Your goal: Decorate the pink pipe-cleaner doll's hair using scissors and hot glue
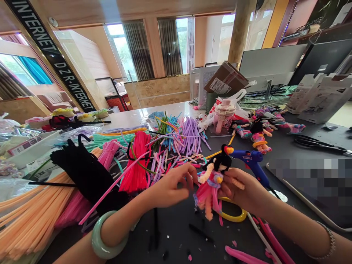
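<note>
A small doll made of fuzzy pipe cleaners (210, 187) is upright in my right hand (244, 189), gripped at its side. It has black hair with a yellow and red ornament, a pink dress and peach limbs. My left hand (173, 185) is beside the doll's other side, its fingers curved and thumb apart; whether the fingertips touch the dress I cannot tell. Below the doll lies a yellow looped handle (236, 219), the rest of its tool hidden. Behind my right hand is a blue glue gun (254, 161).
Bundles of black (82, 168), peach (35, 212) and red pipe cleaners (136, 165) cover the left side. Purple stems (191, 135) and a pink cup (223, 115) stand farther back. Several finished dolls (260, 134) and black scissors (321, 143) lie right. Pink strips (244, 255) and scraps are in front.
</note>
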`<action>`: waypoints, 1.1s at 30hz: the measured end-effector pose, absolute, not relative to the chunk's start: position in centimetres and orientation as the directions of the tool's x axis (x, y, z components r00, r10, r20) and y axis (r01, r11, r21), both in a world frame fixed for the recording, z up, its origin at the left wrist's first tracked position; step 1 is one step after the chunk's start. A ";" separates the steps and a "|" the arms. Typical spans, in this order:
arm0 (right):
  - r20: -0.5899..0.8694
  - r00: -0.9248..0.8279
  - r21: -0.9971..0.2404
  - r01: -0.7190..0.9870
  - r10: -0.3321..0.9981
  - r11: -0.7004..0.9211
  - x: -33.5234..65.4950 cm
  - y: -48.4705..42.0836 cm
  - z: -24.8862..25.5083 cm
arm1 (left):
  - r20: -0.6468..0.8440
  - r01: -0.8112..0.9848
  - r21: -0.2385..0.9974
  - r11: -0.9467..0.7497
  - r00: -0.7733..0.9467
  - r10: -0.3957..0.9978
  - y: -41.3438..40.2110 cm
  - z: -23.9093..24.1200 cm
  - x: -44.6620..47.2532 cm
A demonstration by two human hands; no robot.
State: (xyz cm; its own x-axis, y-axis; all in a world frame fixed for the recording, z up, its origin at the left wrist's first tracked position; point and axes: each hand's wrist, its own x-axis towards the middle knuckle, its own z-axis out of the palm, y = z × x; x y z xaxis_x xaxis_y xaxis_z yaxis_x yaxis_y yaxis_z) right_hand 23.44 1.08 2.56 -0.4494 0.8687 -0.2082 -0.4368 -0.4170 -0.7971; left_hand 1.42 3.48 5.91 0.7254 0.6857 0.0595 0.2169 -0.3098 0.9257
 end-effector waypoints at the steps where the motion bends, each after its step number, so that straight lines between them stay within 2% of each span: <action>1: -0.213 -0.462 -0.787 -0.441 0.861 -0.431 23.5 1.1 2.6 | 0.066 0.239 0.902 -0.359 0.747 0.662 3.3 5.8 1.4; 5: -0.221 -0.490 -0.745 -0.473 0.844 -0.470 23.5 1.2 2.5 | 0.130 0.245 0.834 -0.495 0.784 0.607 2.4 5.5 1.6; 10: -0.242 -0.485 -0.725 -0.485 0.840 -0.489 23.4 1.4 2.4 | 0.159 0.230 0.828 -0.511 0.778 0.608 1.8 5.6 2.4; 13: -0.235 -0.481 -0.733 -0.483 0.845 -0.479 23.1 1.3 2.4 | 0.135 0.114 0.916 -0.385 0.816 0.563 1.7 5.4 2.8; 17: -0.241 -0.418 -0.797 -0.430 0.876 -0.425 22.8 1.2 2.3 | 0.068 -0.005 0.995 -0.102 0.777 0.625 1.6 4.5 3.1; 21: -0.224 -0.218 -0.949 -0.174 0.950 -0.264 23.1 1.5 2.1 | 0.001 -0.137 0.982 0.130 0.692 0.722 1.5 4.1 3.6; 24: -0.006 -0.038 -0.996 0.084 0.999 -0.003 23.6 1.3 2.2 | -0.040 -0.191 0.963 0.192 0.600 0.799 1.5 4.1 4.0; 26: 0.222 -0.056 -0.940 0.253 0.974 0.229 23.8 0.9 2.4 | -0.046 -0.201 0.961 0.187 0.553 0.832 1.6 4.0 4.2; 29: 0.513 -0.183 -0.716 0.447 0.838 0.536 23.8 0.1 2.6 | -0.051 -0.179 0.969 0.167 0.519 0.853 1.5 3.9 4.3; 31: 0.614 -0.265 -0.562 0.515 0.744 0.647 23.8 -0.2 2.6 | -0.061 -0.150 0.976 0.158 0.506 0.860 1.4 3.9 4.4; 33: 0.649 -0.350 -0.445 0.547 0.676 0.709 23.7 -0.2 2.4 | -0.065 -0.126 0.981 0.145 0.496 0.866 1.3 3.9 4.4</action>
State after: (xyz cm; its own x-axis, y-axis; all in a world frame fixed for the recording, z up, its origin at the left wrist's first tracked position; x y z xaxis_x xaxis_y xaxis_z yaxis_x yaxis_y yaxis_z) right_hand 23.74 -0.22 2.38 -0.3495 0.6762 0.6485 0.5469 0.7093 -0.4448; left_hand 4.44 1.25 3.88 0.4960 0.8659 -0.0646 -0.1257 0.1452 0.9814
